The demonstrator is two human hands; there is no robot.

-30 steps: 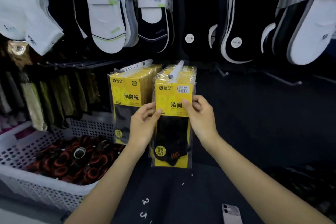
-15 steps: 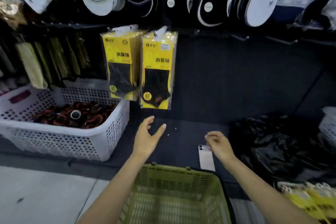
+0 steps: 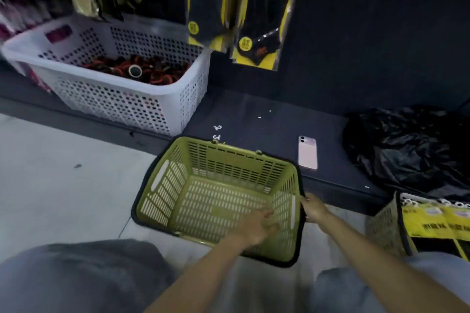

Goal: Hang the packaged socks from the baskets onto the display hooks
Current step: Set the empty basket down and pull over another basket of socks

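green basket (image 3: 236, 165), long axis left-right

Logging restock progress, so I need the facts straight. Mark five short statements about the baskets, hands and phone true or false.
1. The green basket holds sock packs. False: it is empty.
2. The right hand grips the green basket's rim. True.
3. The phone lies in the white basket. False: it lies on the dark ledge.
4. A second basket at the right holds yellow sock packs. True.
5. The left hand holds a pack. False: it holds nothing and reaches into the green basket.
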